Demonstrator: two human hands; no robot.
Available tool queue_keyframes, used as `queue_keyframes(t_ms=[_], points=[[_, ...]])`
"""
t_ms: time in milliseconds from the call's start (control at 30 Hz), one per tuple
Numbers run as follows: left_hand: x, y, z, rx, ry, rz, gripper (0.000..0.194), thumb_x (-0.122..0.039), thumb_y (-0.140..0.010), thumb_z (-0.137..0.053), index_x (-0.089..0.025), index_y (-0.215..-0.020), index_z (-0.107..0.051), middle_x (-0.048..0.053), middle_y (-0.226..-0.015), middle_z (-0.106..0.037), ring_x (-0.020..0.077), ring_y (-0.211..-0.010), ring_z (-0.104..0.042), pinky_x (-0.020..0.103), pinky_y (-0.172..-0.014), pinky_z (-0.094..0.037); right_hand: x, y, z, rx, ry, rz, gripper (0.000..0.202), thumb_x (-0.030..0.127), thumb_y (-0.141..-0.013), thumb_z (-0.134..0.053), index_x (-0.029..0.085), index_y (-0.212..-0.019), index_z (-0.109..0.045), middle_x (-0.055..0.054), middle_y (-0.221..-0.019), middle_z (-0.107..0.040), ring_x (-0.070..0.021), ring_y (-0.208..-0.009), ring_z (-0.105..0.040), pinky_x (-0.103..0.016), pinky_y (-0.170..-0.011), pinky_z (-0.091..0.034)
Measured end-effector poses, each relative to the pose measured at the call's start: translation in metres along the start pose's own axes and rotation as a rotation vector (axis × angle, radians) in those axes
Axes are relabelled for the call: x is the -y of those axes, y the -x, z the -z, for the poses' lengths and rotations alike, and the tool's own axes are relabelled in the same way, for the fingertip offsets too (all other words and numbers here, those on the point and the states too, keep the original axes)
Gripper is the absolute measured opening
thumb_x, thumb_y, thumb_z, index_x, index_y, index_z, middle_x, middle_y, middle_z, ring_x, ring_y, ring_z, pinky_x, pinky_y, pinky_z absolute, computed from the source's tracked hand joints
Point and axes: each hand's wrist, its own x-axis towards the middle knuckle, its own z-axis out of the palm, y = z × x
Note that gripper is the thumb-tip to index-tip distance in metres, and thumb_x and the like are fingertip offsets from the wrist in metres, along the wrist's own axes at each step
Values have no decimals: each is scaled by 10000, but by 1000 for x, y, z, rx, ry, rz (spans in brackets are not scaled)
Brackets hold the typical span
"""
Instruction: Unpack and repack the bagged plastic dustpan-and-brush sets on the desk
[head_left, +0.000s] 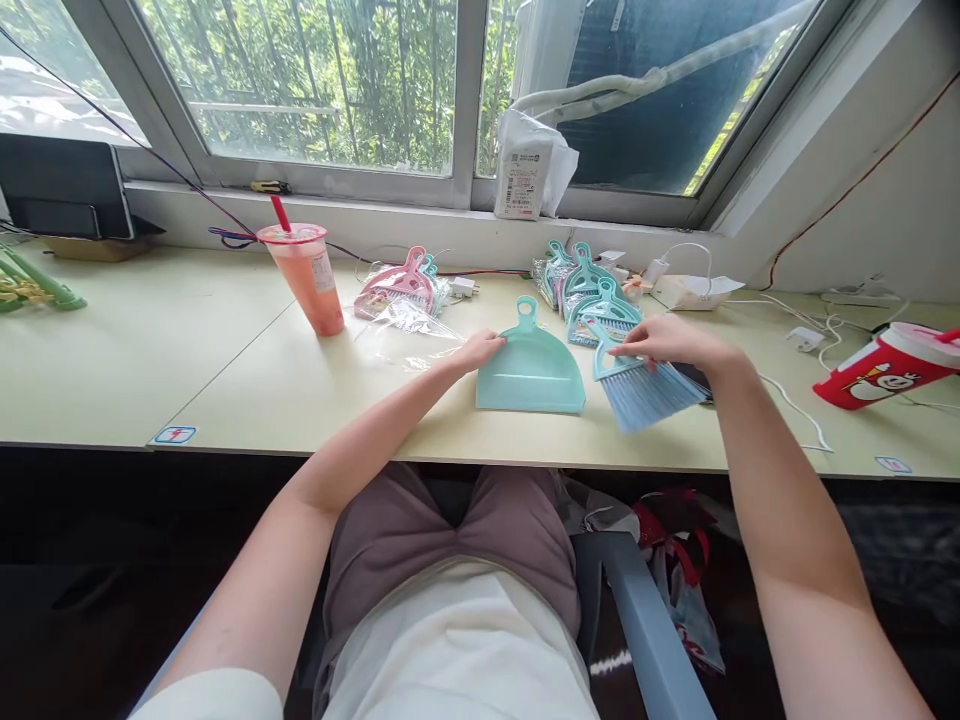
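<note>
A mint-green dustpan lies on the table in front of me, its handle pointing toward the window. My left hand pinches its left edge near the top. To its right, my right hand grips a small hand brush by the lower part of its green handle, with the blue bristles spread toward the table's front edge. Just left of my left hand lies a clear plastic bag. Behind the brush sit several wrapped green dustpan sets.
Pink wrapped sets lie farther left, beside an orange drink cup. A red cup stands at the right, with white cables near it. A tablet is at the far left. A packet rests on the windowsill.
</note>
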Motion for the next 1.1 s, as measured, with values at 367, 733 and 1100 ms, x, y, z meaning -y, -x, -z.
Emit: queue_keyframes(t_ms=[367, 733, 1100], points=[[40, -17, 41, -130, -764, 41, 315, -99, -940, -396, -89, -1059, -687, 208, -1216, -662, 282, -1177, -595, 338, -975, -447, 49, -48, -75, 48, -189, -78, 82, 176, -894, -657, 133, -890, -726, -62, -763, -748, -153, -555, -703, -259, -804, -534], [38, -18, 36, -315, -572, -127, 329, -62, -908, -435, -117, -1079, -711, 188, -1069, -698, 309, -1051, -661, 405, -942, -484, 56, -59, -61, -55, 97, 42, 332, 53, -811, -681, 246, -1069, -759, -29, -1114, -777, -223, -996, -704, -278, -783, -461], [27, -7, 32, -214, -645, -383, 163, -109, -935, -512, -149, -1018, -646, 151, -1120, -606, 276, -1097, -613, 361, -929, -466, 44, -75, -64, 111, 284, 178, 173, 221, -805, -726, 213, -972, -771, -77, -1033, -765, -228, -928, -673, -281, -672, -389]])
